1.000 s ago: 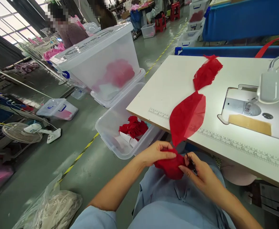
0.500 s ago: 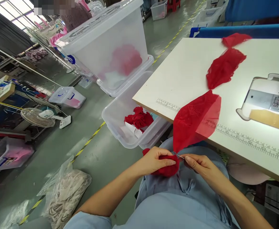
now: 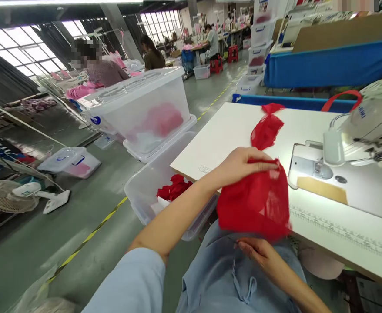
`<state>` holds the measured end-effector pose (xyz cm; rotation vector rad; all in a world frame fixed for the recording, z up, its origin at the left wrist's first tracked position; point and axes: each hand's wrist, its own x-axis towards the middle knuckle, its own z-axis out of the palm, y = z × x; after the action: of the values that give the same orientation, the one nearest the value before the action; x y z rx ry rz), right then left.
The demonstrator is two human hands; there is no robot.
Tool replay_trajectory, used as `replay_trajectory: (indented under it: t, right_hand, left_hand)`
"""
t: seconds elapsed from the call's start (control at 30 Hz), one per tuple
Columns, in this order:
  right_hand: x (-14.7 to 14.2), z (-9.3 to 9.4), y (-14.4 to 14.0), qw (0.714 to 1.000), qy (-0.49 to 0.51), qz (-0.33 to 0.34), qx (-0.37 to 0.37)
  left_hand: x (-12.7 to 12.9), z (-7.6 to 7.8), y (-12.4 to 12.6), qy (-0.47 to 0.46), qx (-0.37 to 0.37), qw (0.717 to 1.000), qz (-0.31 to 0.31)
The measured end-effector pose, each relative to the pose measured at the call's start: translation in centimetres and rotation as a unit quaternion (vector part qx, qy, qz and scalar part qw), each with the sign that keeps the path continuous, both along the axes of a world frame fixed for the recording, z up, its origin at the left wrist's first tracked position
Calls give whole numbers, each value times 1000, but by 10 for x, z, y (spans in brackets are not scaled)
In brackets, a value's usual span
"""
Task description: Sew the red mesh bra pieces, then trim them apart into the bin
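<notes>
My left hand [image 3: 248,161] is closed on a piece of sheer red fabric [image 3: 254,204], which it holds up over the table's front edge; the fabric hangs down and is blurred at its lower end. Below it, close to my lap, my right hand [image 3: 258,252] is closed on a slim pointed metal tool [image 3: 234,240], mostly hidden by the fingers. Farther back on the white table [image 3: 220,134] lies another gathered red fabric piece [image 3: 266,131]. Whether it is joined to the held piece is hidden behind my left hand.
A sewing machine [image 3: 363,130] stands on the table's right. To the left, an open clear bin [image 3: 139,187] holds red fabric, beside a lidded bin [image 3: 139,117]. A fan [image 3: 11,195] stands on the floor at far left. Several people sit farther back.
My left hand has risen from my lap to above the table edge, carrying the red fabric away from my right hand. The tool has come away from the fabric. The view has tilted up.
</notes>
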<state>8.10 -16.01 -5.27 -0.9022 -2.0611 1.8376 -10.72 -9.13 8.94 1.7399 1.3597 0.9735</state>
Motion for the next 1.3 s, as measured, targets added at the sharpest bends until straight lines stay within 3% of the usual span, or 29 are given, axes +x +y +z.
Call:
replay_trajectory:
  t: [0.07, 0.13, 0.23, 0.3, 0.4, 0.43, 0.5, 0.6, 0.7, 0.83, 1.1, 1.2, 1.3]
  right_hand:
    - [4, 3, 0, 999, -21, 4, 23]
    - [14, 5, 1, 999, -39, 5, 34]
    - [37, 8, 7, 999, -41, -11, 20]
    - [52, 15, 14, 1000, -15, 6, 0]
    - [66, 34, 24, 992, 88, 53, -67]
    - [66, 40, 27, 987, 119, 41, -97]
    - [60, 46, 31, 979, 132, -34, -149]
    - [40, 40, 30, 973, 70, -109, -190]
    - [19, 23, 24, 974, 5, -79, -211]
    - [5, 13, 17, 974, -19, -36, -225]
    - [-5, 22, 16, 979, 40, 10, -202]
    - [-4, 15, 16, 983, 40, -26, -178]
    - [0, 8, 17, 987, 43, -11, -156]
  left_hand:
    - [5, -11, 44, 198, -43, 978, 54]
    - [7, -31, 70, 276, -70, 951, 123]
    - [7, -54, 74, 311, -76, 925, 204]
    - [6, -59, 57, 317, -75, 923, 206]
    - [4, -56, 6, 281, -77, 947, 136]
    - [3, -55, -16, 249, -83, 959, 106]
    - [1, -53, -63, 97, -119, 987, 50]
    - [-3, -56, -121, -27, -213, 975, 60]
    - [-6, -66, -154, -34, -252, 963, 88]
    - [-5, -77, -170, -1, -240, 964, 109]
    - [-1, -84, -175, 38, -228, 969, 91]
    - [-3, -71, -170, 61, -224, 972, 35]
    - [-8, -36, -140, 33, -184, 982, -21]
